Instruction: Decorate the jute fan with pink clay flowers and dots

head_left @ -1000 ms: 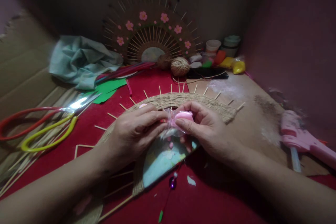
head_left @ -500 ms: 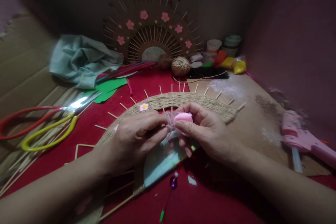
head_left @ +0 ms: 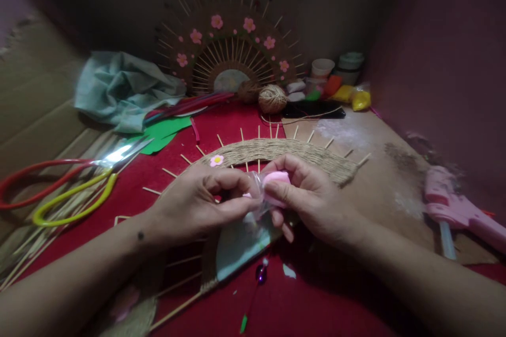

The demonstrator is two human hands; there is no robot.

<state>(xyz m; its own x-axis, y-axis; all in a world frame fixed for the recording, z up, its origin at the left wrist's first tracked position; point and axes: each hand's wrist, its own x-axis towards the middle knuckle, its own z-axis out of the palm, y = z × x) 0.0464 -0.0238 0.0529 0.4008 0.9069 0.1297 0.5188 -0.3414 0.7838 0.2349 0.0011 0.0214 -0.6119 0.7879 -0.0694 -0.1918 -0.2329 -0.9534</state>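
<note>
Between my hands is a lump of pink clay (head_left: pixel 277 181) in a clear plastic wrapper (head_left: pixel 258 187). My right hand (head_left: pixel 306 192) pinches the clay between thumb and fingers. With thumb and forefinger, my left hand (head_left: pixel 211 195) grips the wrapper's left side; a tiny pink bit shows at its fingertips. Below both hands lies a woven twine fan (head_left: pixel 264 149) with thin sticks poking out of its curved band. A pink flower with a yellow centre (head_left: pixel 216 160) sits on the band. The fan's pale blue inner panel (head_left: pixel 233 255) is partly hidden by my hands.
Red-and-yellow-handled scissors (head_left: pixel 75 184) lie at left over loose sticks. A pink glue gun (head_left: pixel 454 205) rests at right. Behind stand a finished-looking flowered fan (head_left: pixel 233 29), a twine ball (head_left: pixel 272 99), a crumpled cloth (head_left: pixel 126 89) and yellow clay (head_left: pixel 360 99) in a bag.
My left hand has turned and its fingers have shifted slightly on the wrapper, opening a gap between thumb and forefinger. My right hand stays nearly still with the pink clay.
</note>
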